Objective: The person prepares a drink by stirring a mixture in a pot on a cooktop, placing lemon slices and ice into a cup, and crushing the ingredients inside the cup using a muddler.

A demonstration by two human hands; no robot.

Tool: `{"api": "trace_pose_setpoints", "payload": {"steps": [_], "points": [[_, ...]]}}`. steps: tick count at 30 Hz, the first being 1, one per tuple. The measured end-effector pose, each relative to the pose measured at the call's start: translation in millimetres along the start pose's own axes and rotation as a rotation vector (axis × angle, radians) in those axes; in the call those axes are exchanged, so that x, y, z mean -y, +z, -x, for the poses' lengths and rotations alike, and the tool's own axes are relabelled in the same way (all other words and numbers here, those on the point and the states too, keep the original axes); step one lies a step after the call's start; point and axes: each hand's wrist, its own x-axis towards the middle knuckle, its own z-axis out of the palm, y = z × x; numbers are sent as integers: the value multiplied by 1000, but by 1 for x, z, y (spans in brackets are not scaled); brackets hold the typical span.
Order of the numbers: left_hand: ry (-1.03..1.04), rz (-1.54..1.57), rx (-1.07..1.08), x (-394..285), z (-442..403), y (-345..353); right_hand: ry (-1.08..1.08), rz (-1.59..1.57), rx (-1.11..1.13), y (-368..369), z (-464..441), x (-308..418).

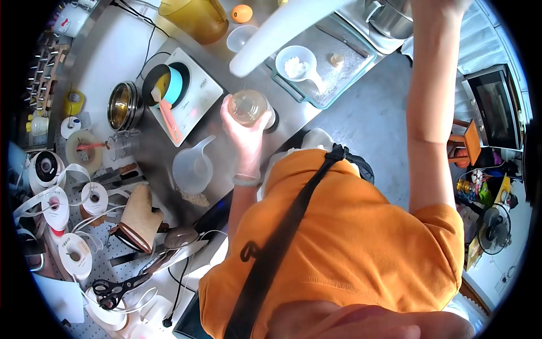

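My left hand (246,127) is wrapped round a clear jar (248,107) above the steel counter; its thumb and fingers lie on either side of it. A dark-based round object (273,120) shows partly behind the jar. My right arm stretches forward, and only part of my right hand (443,3) shows at the top edge, near a stainless steel bowl (390,20) on a white appliance. Its fingers are cut off by the frame. A clear plastic measuring jug (193,168) stands to the left of my left wrist.
A small pan (179,79) with a pink-handled spatula (167,118) sits on a white hot plate (197,104). A glass tray (350,76) holds a cup of white pieces (296,63). A white appliance arm (282,34) juts across above. Scissors (113,289) and ribbon spools (75,257) lie left.
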Motion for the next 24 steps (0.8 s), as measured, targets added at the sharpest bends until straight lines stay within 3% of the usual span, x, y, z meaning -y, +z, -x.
{"api": "trace_pose_setpoints", "payload": {"steps": [1,2,3,4,5,6,8,9,10,14,15,20,22,23,24], "points": [[-9,-26,13,-1,1,-2,-70,33,-122,-27,3,-3],[-20,-52,24,-1,3,-3,-76,42,-201,-107,-19,-8],[-47,-60,41,-1,5,-5,18,7,-454,-134,-6,-11],[-49,-61,38,1,6,-6,9,40,-441,-183,8,-14],[-53,-36,21,3,7,-6,-11,126,-589,-185,33,-27],[-58,-12,3,4,10,-6,58,122,-736,-240,55,-37],[-29,7,4,-9,11,-8,142,-29,-996,-285,99,-58],[-7,2,-8,-9,13,-14,236,-257,-1064,-312,123,-66],[17,-7,-21,-10,15,-21,332,-493,-1125,-339,144,-78],[-73,-111,-94,-18,24,-37,456,-499,-1374,-406,188,-133],[-106,-146,-101,-21,26,-39,448,-408,-1344,-421,195,-150],[-178,-249,-209,-11,40,-41,551,-803,-1361,-431,205,-174],[-179,-273,-296,-10,45,-42,749,-441,-1454,-428,199,-181],[-194,-284,-307,-12,47,-40,822,-387,-1355,-515,229,-212],[-212,-296,-315,-14,49,-40,915,-212,-1513,-471,205,-198]]}}
